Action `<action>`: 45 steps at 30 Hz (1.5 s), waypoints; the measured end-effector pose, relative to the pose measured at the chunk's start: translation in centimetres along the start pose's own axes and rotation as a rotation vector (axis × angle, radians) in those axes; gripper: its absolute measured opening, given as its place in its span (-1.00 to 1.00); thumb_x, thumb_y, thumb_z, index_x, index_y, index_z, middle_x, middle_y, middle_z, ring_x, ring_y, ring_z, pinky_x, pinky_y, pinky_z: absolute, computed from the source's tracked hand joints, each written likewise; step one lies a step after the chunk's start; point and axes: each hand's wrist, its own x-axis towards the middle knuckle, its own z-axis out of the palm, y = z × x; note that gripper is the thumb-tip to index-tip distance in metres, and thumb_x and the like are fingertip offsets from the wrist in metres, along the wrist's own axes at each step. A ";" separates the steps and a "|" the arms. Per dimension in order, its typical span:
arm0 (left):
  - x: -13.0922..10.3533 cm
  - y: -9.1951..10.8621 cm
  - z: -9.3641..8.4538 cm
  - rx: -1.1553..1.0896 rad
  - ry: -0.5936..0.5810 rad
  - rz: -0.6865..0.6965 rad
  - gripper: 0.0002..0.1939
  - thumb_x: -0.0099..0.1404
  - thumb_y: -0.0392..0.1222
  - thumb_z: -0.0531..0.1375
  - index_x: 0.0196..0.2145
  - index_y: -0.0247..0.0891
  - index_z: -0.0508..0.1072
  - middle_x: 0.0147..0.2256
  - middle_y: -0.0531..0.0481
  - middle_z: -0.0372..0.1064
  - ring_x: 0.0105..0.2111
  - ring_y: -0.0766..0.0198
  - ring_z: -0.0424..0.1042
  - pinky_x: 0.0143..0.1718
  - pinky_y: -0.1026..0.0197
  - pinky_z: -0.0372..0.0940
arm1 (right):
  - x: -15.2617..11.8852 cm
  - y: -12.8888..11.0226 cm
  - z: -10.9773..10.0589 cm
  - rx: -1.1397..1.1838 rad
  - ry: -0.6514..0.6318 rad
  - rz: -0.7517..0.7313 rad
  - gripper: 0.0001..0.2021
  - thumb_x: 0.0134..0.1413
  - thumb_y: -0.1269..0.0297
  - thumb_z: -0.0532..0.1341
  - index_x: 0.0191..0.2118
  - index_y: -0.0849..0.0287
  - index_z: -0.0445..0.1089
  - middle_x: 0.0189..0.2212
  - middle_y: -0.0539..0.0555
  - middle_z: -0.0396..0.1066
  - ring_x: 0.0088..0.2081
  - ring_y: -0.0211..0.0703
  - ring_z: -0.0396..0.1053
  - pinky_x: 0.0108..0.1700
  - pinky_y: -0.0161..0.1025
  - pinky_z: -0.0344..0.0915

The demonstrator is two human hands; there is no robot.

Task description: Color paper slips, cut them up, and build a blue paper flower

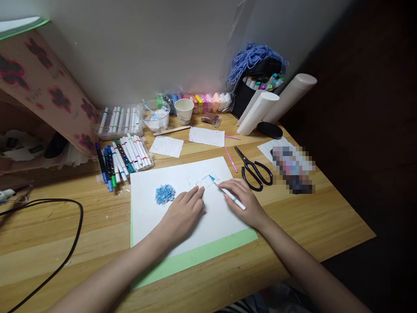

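Observation:
My left hand (184, 213) lies flat on the white paper (146, 226), its fingertips at the lower edge of a small white slip (203, 179) with blue marks. In my right hand (243, 201) is a white pen (233, 196) with a blue tip, which points at the slip's top edge. A pile of blue and white shreds (164, 194) sits on the paper, left of my left hand. Green paper (198, 257) shows beneath the white sheet.
Black scissors (252, 168) lie right of the paper. Markers (125, 154), a paper cup (184, 111), a plastic bowl (158, 121) and two scrap papers (167, 146) are behind it. White rolls (259, 114) stand at the back right. A black cable (80, 221) crosses the left side.

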 end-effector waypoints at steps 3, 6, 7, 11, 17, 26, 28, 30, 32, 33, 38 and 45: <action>0.0 -0.1 0.1 -0.030 -0.001 -0.009 -0.77 0.42 -0.25 -0.06 -0.28 -0.37 0.34 0.12 -0.32 0.26 0.11 -0.06 0.28 -0.08 -0.02 0.36 | -0.1 0.2 -0.1 -0.016 0.044 0.018 -0.72 0.16 0.44 0.10 -0.01 0.09 0.30 -0.12 0.09 0.41 -0.03 -0.04 0.24 0.02 -0.07 0.21; 0.0 -0.3 0.0 -0.113 0.004 -0.019 -0.79 0.42 -0.24 -0.05 -0.26 -0.36 0.33 0.14 -0.31 0.23 0.18 -0.01 0.20 0.01 -0.05 0.32 | -0.1 0.1 -0.2 -0.012 0.056 -0.016 -0.71 0.15 0.45 0.10 -0.01 0.10 0.30 -0.12 0.09 0.41 -0.03 -0.04 0.25 0.03 -0.06 0.20; 0.0 -0.4 -0.1 -0.146 0.005 -0.015 -0.79 0.42 -0.24 -0.05 -0.25 -0.35 0.33 0.15 -0.30 0.22 0.21 0.02 0.14 0.06 -0.06 0.29 | -0.1 0.1 -0.2 -0.004 0.058 -0.023 -0.71 0.14 0.45 0.10 -0.01 0.10 0.30 -0.11 0.09 0.41 -0.03 -0.04 0.25 0.04 -0.06 0.20; -0.1 -0.9 -0.5 -0.198 -0.043 0.038 -0.80 0.42 -0.24 -0.06 -0.21 -0.33 0.32 0.23 -0.25 0.09 0.28 0.08 -0.02 0.20 -0.09 0.14 | -0.2 0.1 -0.5 0.069 0.064 0.011 -0.71 0.16 0.43 0.09 0.00 0.08 0.31 -0.10 0.08 0.40 -0.02 -0.06 0.26 0.01 -0.10 0.23; 0.1 0.2 0.1 -0.114 -0.035 -0.064 -0.80 0.41 -0.25 -0.06 -0.26 -0.35 0.32 0.20 -0.33 0.12 0.19 0.03 0.18 0.14 -0.10 0.22 | -0.4 0.3 -0.4 0.191 0.034 0.081 -0.71 0.20 0.40 0.07 0.01 0.02 0.30 -0.08 0.06 0.40 -0.06 -0.11 0.33 -0.05 -0.17 0.27; 0.3 1.2 -0.1 -0.123 0.104 -0.123 -0.82 0.39 -0.28 -0.03 -0.31 -0.34 0.34 0.14 -0.27 0.24 0.08 0.04 0.31 0.02 -0.02 0.35 | -0.4 0.8 -1.0 0.346 0.074 0.183 -0.84 0.21 0.33 0.11 -0.12 0.02 0.36 -0.18 0.03 0.38 -0.10 -0.17 0.34 -0.09 -0.26 0.27; 0.5 0.9 -0.1 -0.146 0.100 -0.107 -0.81 0.40 -0.27 -0.03 -0.31 -0.35 0.34 0.13 -0.27 0.26 0.12 0.06 0.27 0.07 0.01 0.33 | -0.4 1.0 -1.1 0.357 0.087 0.208 -0.85 0.21 0.32 0.12 -0.13 0.02 0.37 -0.17 0.03 0.39 -0.09 -0.17 0.35 -0.07 -0.26 0.27; 0.6 0.6 0.0 -0.135 0.086 -0.116 -0.80 0.40 -0.26 -0.03 -0.31 -0.36 0.34 0.11 -0.31 0.28 0.13 0.05 0.28 0.10 -0.01 0.30 | -0.4 1.0 -1.0 0.362 0.063 0.222 -0.84 0.21 0.31 0.12 -0.13 0.02 0.38 -0.16 0.03 0.40 -0.08 -0.16 0.35 -0.06 -0.25 0.27; 0.7 0.6 0.2 -0.117 0.073 -0.127 -0.80 0.40 -0.25 -0.03 -0.29 -0.38 0.34 0.10 -0.35 0.28 0.12 0.03 0.29 0.11 -0.04 0.29 | -0.3 0.9 -0.7 0.355 0.013 0.227 -0.82 0.19 0.32 0.14 -0.10 0.02 0.38 -0.15 0.03 0.41 -0.09 -0.15 0.36 -0.07 -0.24 0.29; 0.7 0.6 0.3 -0.116 0.072 -0.126 -0.80 0.41 -0.25 -0.03 -0.28 -0.39 0.34 0.10 -0.37 0.27 0.12 0.03 0.29 0.11 -0.05 0.29 | -0.3 0.8 -0.6 0.344 -0.013 0.223 -0.81 0.18 0.32 0.15 -0.09 0.03 0.37 -0.15 0.04 0.42 -0.10 -0.14 0.37 -0.08 -0.23 0.30; 0.5 0.5 0.1 -0.126 0.086 -0.094 -0.79 0.41 -0.25 -0.03 -0.28 -0.37 0.35 0.08 -0.32 0.31 0.12 0.03 0.30 0.11 -0.10 0.27 | 0.0 0.4 -0.3 0.251 -0.073 0.187 -0.78 0.16 0.32 0.15 -0.06 0.05 0.38 -0.19 0.06 0.45 -0.19 -0.12 0.39 -0.14 -0.18 0.33; 0.5 0.2 -0.3 -0.139 0.100 -0.117 -0.80 0.40 -0.24 -0.01 -0.30 -0.37 0.35 0.02 -0.30 0.37 0.03 0.03 0.38 0.05 -0.06 0.34 | 0.1 0.5 -0.4 0.198 -0.059 0.149 -0.79 0.16 0.36 0.15 -0.09 0.06 0.39 -0.22 0.06 0.45 -0.19 -0.11 0.38 -0.15 -0.18 0.33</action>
